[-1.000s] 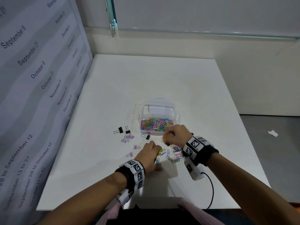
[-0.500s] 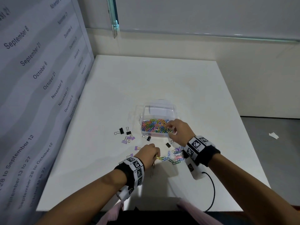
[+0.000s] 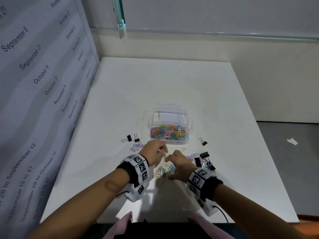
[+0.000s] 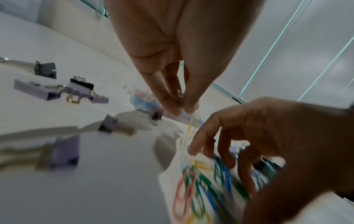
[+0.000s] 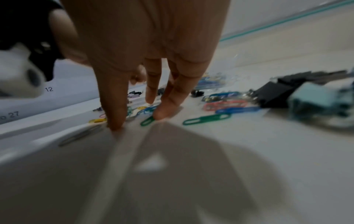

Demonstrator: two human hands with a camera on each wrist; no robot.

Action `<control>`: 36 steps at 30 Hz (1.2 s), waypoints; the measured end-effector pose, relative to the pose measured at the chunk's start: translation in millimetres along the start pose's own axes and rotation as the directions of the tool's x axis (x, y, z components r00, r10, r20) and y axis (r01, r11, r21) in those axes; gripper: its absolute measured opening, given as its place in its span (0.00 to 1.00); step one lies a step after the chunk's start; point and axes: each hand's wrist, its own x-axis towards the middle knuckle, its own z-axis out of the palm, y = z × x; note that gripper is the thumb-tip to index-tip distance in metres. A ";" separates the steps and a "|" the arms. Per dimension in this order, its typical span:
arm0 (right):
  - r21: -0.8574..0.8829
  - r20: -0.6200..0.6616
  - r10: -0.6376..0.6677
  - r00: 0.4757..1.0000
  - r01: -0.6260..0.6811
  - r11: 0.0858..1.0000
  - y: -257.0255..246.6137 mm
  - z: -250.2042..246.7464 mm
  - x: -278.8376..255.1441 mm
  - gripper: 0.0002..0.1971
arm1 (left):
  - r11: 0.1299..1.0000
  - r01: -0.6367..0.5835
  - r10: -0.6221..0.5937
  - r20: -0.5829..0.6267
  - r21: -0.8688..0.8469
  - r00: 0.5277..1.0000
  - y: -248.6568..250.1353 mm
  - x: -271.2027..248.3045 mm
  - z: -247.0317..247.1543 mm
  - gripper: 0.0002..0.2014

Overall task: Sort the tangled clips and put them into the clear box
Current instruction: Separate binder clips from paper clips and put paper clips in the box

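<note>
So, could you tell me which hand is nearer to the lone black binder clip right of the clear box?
Right. The right hand lies below and left of the lone black binder clip, over the loose paper clips; the left hand sits farther left, before the clear box.

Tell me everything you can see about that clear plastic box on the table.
The clear box is a small see-through plastic tub with side tabs. It stands upright and open on the white table, just beyond both hands; neither touches it. A jumbled layer of colourful paper clips covers its bottom.

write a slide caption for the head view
Left hand pinches a clip near the box; right hand reaches for more.
</note>
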 end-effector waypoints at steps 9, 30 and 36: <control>0.081 0.015 -0.084 0.996 0.082 0.993 -8.3 5.0 6.6 0.22 | 0.997 0.019 -0.030 -0.144 -0.075 0.989 16.0 40.6 -36.5 0.06; 0.027 -0.015 0.098 0.995 -0.097 0.995 5.6 -27.5 5.1 0.05 | 0.879 -0.302 0.107 0.463 0.370 0.880 -24.3 -20.4 4.1 0.49; 0.132 -0.157 0.127 0.979 -0.106 0.985 2.2 -55.3 10.9 0.04 | 0.897 -0.261 0.098 0.418 0.355 0.903 -31.9 -21.4 5.9 0.35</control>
